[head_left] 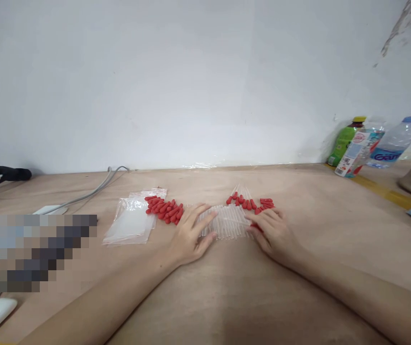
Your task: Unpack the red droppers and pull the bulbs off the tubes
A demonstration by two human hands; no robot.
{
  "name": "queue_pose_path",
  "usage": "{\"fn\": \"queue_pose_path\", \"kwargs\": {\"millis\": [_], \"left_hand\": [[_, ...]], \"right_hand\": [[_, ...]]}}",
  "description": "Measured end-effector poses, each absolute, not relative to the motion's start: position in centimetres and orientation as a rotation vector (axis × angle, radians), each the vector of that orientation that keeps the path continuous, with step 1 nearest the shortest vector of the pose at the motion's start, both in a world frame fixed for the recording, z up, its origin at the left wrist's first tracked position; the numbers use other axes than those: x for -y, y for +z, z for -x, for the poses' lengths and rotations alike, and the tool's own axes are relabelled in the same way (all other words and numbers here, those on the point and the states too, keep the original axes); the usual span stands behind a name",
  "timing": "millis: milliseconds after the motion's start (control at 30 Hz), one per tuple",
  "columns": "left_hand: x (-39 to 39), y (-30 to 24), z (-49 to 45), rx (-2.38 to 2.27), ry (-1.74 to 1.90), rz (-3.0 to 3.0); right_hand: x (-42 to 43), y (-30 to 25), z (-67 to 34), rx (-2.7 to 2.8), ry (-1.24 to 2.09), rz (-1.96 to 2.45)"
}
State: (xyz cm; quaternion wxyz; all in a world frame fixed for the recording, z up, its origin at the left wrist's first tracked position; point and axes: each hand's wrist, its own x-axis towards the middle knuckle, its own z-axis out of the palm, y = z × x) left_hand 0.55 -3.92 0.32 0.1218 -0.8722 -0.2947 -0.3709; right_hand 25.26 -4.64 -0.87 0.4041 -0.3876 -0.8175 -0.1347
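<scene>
Clear thin tubes (227, 230) lie side by side in a bundle on the wooden table, between my two hands. My left hand (193, 233) rests at their left end, fingers spread and nothing held. At the other end, my right hand (272, 235) is closed around a dropper, whose red bulb (256, 228) shows under the fingers and whose clear stem points left over the tubes. A pile of loose red rubber bulbs (165, 209) lies just past my left hand. Behind the tubes, several droppers (244, 201) with red bulbs fan out, their clear stems pointing toward the wall.
Clear zip bags (130, 223) lie left of the red pile, partly under it. A grey cable (90, 191) runs along the left side. Bottles (347, 141) and a carton (358, 153) stand at the back right, near the white wall. A blurred-out patch covers the left.
</scene>
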Motion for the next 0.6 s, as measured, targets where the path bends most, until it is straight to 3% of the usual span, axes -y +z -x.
{"fn": "queue_pose_path", "kwargs": {"millis": [200,600], "left_hand": [[4.8,0.4,-2.1,0.581,-0.957,2.552],[4.8,-0.2,-2.7,0.521,-0.912,2.548]], "right_hand": [[6.1,-0.9,-23.8,2.112,-0.404,0.771],[6.3,-0.7,-23.1,2.138,-0.422,0.683]]}}
